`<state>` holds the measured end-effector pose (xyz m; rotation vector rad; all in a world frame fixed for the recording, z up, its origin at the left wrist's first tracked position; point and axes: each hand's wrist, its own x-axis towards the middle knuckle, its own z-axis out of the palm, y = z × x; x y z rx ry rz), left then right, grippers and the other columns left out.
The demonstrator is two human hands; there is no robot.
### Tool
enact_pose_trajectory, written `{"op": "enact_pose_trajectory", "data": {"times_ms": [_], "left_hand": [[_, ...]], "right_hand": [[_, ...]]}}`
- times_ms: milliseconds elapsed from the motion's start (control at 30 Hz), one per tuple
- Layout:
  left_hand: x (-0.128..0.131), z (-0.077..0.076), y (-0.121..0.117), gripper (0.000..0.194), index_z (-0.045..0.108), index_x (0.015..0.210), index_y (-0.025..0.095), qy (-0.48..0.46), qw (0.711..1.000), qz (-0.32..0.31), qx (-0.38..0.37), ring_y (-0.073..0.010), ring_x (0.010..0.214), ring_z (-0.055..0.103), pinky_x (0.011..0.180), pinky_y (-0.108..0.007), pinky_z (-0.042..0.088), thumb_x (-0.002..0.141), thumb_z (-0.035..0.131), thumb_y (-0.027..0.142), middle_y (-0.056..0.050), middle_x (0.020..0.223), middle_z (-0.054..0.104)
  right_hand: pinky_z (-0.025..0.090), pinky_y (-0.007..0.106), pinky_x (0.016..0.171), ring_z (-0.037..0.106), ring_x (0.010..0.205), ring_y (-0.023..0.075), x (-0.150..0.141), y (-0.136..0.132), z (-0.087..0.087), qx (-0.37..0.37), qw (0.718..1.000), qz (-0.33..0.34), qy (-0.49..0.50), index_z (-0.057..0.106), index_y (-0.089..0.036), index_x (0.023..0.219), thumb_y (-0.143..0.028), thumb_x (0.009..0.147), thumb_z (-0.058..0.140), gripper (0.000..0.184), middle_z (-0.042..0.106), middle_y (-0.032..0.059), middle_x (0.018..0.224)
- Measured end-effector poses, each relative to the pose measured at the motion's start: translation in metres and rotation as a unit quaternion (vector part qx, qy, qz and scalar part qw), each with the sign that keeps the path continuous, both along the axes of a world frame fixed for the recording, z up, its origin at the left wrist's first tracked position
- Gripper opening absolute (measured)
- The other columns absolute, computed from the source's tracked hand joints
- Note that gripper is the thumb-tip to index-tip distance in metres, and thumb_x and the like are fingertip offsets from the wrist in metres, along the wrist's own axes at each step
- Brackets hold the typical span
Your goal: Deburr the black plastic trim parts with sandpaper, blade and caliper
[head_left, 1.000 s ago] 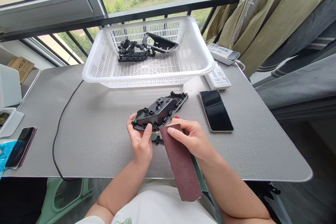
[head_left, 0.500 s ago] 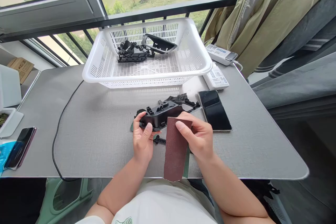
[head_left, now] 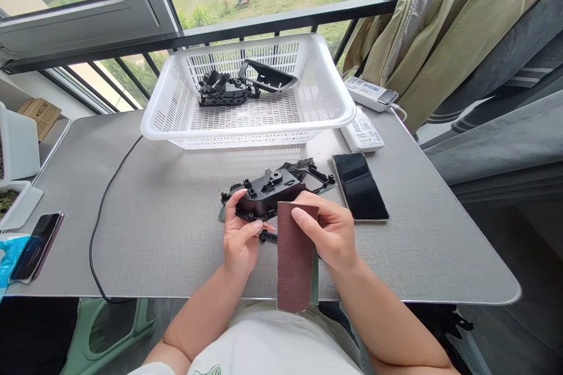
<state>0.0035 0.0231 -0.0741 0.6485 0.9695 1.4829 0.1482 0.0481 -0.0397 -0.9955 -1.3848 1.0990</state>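
My left hand [head_left: 241, 240] grips the left end of a black plastic housing [head_left: 268, 193] with small clips and posts along its top. A strip of brown sandpaper [head_left: 297, 258] hangs from my right hand [head_left: 332, 228], pinched under the thumb and covering the housing's lower right side. A green edge shows behind the strip. The right fingers are behind the paper, so whether they touch the housing I cannot tell. Beyond the housing lie more black plastic pieces [head_left: 319, 176], and a small black ribbed part [head_left: 268, 237] shows between my hands.
A white plastic basket [head_left: 246, 133] with several black plastic parts stands at the back of the grey table [head_left: 167, 217]. On the right lie a dark phone [head_left: 360, 187] and white boxes [head_left: 363, 129]. Another phone [head_left: 37, 246] and a black cable [head_left: 99, 217] are at left.
The housing has tilted slightly so more of its top shows. My left thumb has shifted lower and to the right along its near edge. The sandpaper stays in my right hand.
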Motion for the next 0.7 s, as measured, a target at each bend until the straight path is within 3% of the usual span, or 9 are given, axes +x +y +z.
{"op": "enact_pose_trajectory", "data": {"times_ms": [367,700], "left_hand": [[0.003,0.004,-0.001,0.044,0.05,0.105,0.035,0.02,0.999,0.018,0.023,-0.0115,0.066,0.059,0.059,-0.024,0.052,0.07,0.076,0.03,0.004,0.087,0.061],[0.006,-0.008,-0.014,0.029,0.058,0.104,0.033,0.139,0.975,0.139,0.104,-0.0141,0.079,0.057,0.076,-0.029,0.047,0.077,0.07,0.032,0.002,0.092,0.058]], "right_hand": [[0.037,0.028,0.05,0.049,0.054,0.0138,0.0,0.0,0.0,-0.017,0.997,0.069,-0.024,0.067,-0.019,0.067,-0.029,0.086,0.057,0.024,0.056,0.0014,0.06],[0.041,0.027,0.054,0.051,0.056,0.0141,0.002,0.001,0.003,0.006,0.982,0.16,-0.096,0.066,-0.019,0.071,-0.024,0.085,0.055,0.018,0.06,0.0017,0.062]]}}
